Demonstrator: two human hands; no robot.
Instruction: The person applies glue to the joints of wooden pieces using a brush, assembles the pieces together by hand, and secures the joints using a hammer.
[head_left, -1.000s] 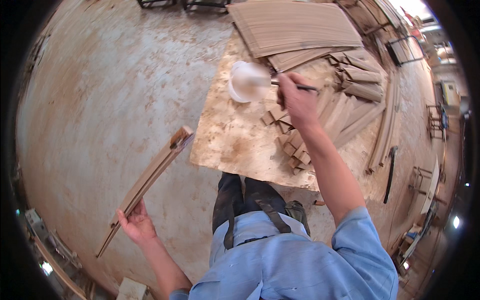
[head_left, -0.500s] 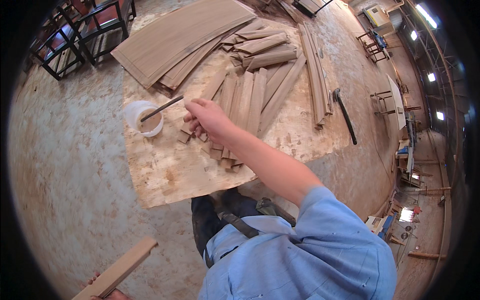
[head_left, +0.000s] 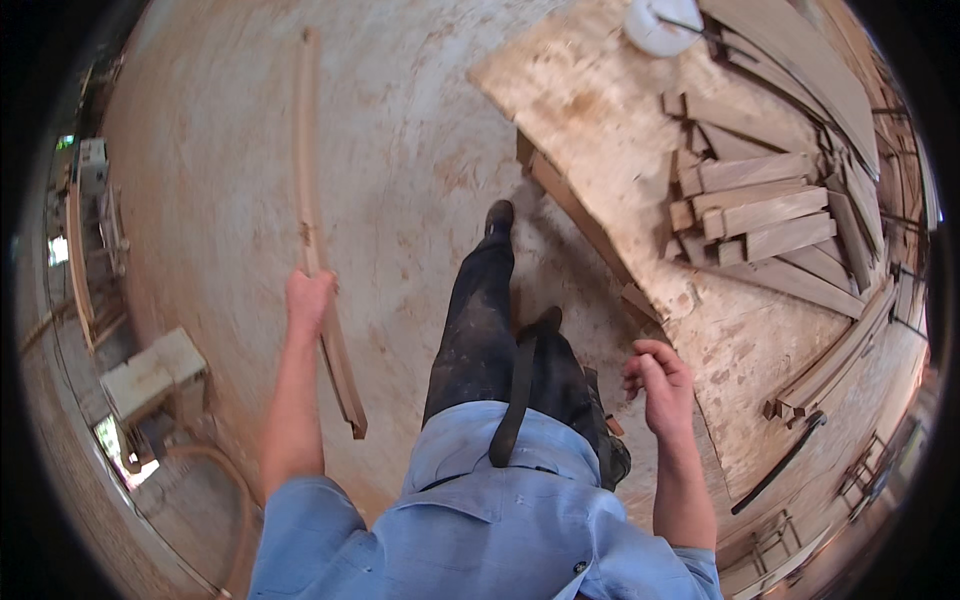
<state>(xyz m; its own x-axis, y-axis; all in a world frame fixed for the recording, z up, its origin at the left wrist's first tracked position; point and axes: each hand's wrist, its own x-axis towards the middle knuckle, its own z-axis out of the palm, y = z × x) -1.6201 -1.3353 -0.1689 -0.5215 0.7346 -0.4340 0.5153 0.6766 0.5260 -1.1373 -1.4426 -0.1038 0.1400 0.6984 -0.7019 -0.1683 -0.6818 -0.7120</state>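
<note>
My left hand (head_left: 312,300), on the left side, is closed around a long, slightly bent wooden bar (head_left: 306,150). The bar reaches well ahead of the fist and slants back past my wrist; a small dark notch shows on it just beyond the hand. At the right, my right hand (head_left: 660,385) hangs beside the near edge of a plywood worktop (head_left: 575,95). Its fingers are loosely curled and apart, with nothing visible in them. Several short wooden pieces (head_left: 765,215) lie heaped on the worktop, past my right hand.
A white tub (head_left: 662,35) with a stick in it stands at the worktop's far edge, by large wooden panels (head_left: 810,60). Long strips (head_left: 835,350) and a black-handled tool (head_left: 780,465) lie at the right. A pale box-like bench (head_left: 155,372) stands on the left.
My view has swung leftward, so the worktop now sits at the right. My right hand has drawn back from the tub's stick. The left hand's bar has come fully into view.
</note>
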